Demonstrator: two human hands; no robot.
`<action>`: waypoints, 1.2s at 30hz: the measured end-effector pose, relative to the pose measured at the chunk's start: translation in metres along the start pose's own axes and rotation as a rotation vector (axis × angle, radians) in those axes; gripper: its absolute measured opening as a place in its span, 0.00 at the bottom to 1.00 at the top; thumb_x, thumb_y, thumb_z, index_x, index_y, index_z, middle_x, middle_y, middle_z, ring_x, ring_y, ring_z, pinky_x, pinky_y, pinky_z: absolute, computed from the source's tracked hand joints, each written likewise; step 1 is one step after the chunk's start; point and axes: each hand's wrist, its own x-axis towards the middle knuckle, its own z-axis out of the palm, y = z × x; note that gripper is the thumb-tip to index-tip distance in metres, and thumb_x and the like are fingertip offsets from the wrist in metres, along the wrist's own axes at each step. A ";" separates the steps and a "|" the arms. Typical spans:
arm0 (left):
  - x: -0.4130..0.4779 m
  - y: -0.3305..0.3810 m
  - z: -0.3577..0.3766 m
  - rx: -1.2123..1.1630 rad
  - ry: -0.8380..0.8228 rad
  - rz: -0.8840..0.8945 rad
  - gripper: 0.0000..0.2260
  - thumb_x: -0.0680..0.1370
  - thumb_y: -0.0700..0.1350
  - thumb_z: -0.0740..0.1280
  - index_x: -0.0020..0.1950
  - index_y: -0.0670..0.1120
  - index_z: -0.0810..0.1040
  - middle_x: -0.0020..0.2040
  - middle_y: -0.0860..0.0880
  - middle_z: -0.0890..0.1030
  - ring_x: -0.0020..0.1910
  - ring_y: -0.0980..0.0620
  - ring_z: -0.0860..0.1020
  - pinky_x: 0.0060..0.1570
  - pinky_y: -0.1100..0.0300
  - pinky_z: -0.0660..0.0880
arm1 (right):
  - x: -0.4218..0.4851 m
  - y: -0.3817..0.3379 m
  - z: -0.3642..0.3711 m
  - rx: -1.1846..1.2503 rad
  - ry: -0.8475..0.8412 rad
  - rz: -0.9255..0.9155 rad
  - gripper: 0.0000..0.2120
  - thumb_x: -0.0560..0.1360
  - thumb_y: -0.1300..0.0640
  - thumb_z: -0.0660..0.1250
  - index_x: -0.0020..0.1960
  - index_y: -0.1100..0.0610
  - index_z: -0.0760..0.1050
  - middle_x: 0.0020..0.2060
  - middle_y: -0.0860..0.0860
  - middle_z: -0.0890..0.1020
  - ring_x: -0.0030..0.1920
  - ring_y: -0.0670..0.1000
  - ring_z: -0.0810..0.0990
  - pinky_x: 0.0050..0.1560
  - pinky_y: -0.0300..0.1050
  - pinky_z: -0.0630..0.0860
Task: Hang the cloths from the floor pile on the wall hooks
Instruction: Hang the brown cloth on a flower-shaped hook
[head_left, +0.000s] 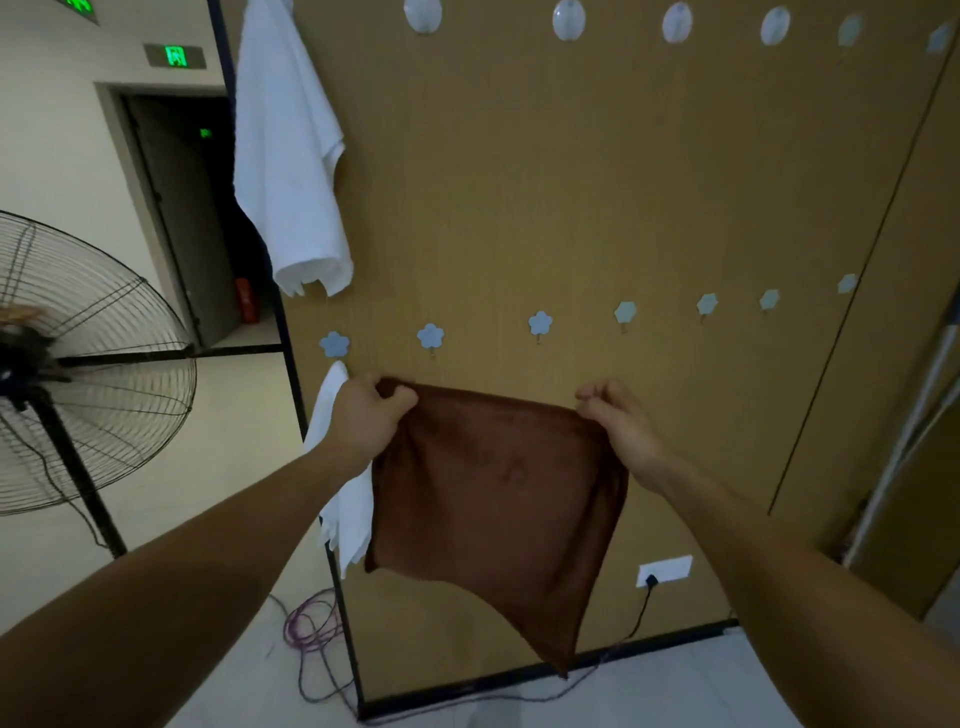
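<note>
A brown cloth (498, 499) hangs spread out in front of the wooden wall panel (597, 182). My left hand (371, 413) grips its upper left corner and my right hand (621, 421) pinches its upper right corner. Both hands are just below a row of flower-shaped hooks; the nearest bare hook (430, 336) is above my left hand. A small white cloth (345, 499) hangs from the leftmost flower hook (334, 344), partly behind my left forearm. A larger white cloth (291, 150) hangs from the top row at the left. The floor pile is out of view.
A row of oval hooks (569, 20) runs along the top of the panel. A standing fan (67, 364) is at the left. Cables (311, 639) lie on the floor by the panel's black frame. A wall socket (664, 570) with a plug sits low on the panel.
</note>
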 end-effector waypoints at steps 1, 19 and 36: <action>0.001 -0.002 0.001 -0.112 0.005 -0.060 0.06 0.74 0.39 0.68 0.50 0.43 0.81 0.42 0.52 0.81 0.43 0.59 0.81 0.46 0.63 0.78 | 0.003 0.001 0.002 -0.077 -0.081 -0.019 0.16 0.66 0.41 0.72 0.50 0.45 0.76 0.41 0.47 0.75 0.41 0.47 0.75 0.43 0.40 0.72; 0.102 -0.084 0.005 0.197 -0.407 0.138 0.08 0.74 0.51 0.72 0.36 0.57 0.78 0.31 0.61 0.79 0.32 0.65 0.77 0.35 0.74 0.69 | 0.129 0.013 0.138 -0.183 0.011 -0.128 0.13 0.77 0.51 0.68 0.44 0.62 0.76 0.37 0.53 0.80 0.39 0.49 0.77 0.43 0.44 0.73; 0.219 -0.146 0.073 0.476 0.180 -0.083 0.10 0.76 0.56 0.67 0.50 0.51 0.81 0.39 0.56 0.80 0.38 0.55 0.76 0.38 0.61 0.70 | 0.284 0.056 0.190 -0.383 0.248 -0.149 0.11 0.75 0.45 0.68 0.50 0.52 0.79 0.41 0.46 0.83 0.43 0.48 0.80 0.44 0.42 0.76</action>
